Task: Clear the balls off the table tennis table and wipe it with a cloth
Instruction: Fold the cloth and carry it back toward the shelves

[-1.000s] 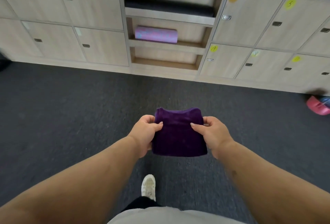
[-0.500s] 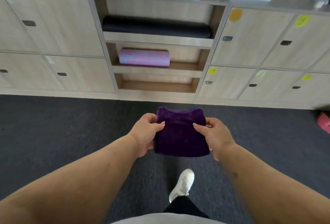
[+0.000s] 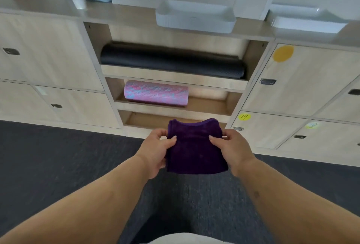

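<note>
Cloth: a dark purple cloth, plush and folded into a thick, roughly square pad, its top edge dipping slightly between two raised corners; it sits just below the centre of the frame, held in the air above the floor.
Grip: the left hand pinches the cloth's left edge, thumb on the near face and fingers curled behind; the right hand pinches the right edge in the same way. The cloth spans the gap between the two hands, and its lower part hangs free below the thumbs.
Arms: both bare forearms reach in from the lower corners of the frame.
Floor: dark grey carpet fills the lower half.
Cabinet: a pale wood locker unit crosses the upper half; its open middle shelves hold a black rolled mat above a pink and blue foam roller.
Top: two white trays sit on the cabinet top, upper centre and upper right.
</note>
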The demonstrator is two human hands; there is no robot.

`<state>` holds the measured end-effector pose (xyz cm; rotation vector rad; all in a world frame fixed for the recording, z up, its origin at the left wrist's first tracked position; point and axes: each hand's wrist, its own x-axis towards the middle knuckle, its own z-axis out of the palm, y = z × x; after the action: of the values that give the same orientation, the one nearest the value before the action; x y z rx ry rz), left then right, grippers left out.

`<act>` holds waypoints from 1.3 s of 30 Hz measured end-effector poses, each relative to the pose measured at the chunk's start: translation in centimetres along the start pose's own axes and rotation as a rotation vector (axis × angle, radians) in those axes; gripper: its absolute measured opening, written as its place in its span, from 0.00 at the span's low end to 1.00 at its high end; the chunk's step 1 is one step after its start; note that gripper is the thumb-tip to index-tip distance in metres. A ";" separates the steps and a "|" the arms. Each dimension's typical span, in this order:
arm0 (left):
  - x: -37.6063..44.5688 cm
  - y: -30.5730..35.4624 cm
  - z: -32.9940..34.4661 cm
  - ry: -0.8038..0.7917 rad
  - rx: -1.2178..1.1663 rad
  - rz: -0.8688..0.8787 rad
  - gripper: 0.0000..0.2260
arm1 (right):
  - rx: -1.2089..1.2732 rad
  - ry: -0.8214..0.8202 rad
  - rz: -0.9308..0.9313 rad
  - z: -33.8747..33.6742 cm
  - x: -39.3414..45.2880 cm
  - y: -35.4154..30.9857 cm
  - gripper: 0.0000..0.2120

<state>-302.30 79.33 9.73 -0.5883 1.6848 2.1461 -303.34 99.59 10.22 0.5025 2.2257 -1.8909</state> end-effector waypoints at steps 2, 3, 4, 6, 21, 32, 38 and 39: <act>2.8 1.9 0.6 0.005 -0.001 0.010 0.09 | 0.013 -0.010 -0.012 0.1 2.9 -1.4 0.10; 4.3 2.9 0.9 0.010 0.004 0.021 0.09 | 0.010 -0.010 -0.019 0.1 4.4 -2.1 0.10; 5.7 3.8 1.2 0.012 0.011 0.037 0.08 | 0.013 -0.001 -0.024 0.1 6.0 -2.8 0.10; 8.9 5.9 1.8 0.002 0.023 0.078 0.06 | 0.022 0.026 -0.035 0.2 9.2 -4.3 0.09; 22.3 24.1 5.2 -0.121 -0.028 0.332 0.08 | 0.106 0.092 -0.213 1.0 24.6 -20.9 0.06; 27.1 36.2 10.4 -0.026 0.072 0.395 0.05 | 0.049 0.049 -0.327 -1.7 32.4 -32.1 0.05; 33.7 40.0 12.9 -0.021 0.200 0.283 0.06 | -0.154 0.075 -0.248 -1.8 39.8 -35.3 0.08; 34.6 40.1 13.1 -0.013 0.207 0.252 0.07 | -0.173 0.082 -0.212 -1.6 40.8 -35.3 0.09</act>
<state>-353.66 83.36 27.62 -0.3166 2.0355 2.0926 -353.99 102.14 28.79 0.3342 2.5573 -1.7764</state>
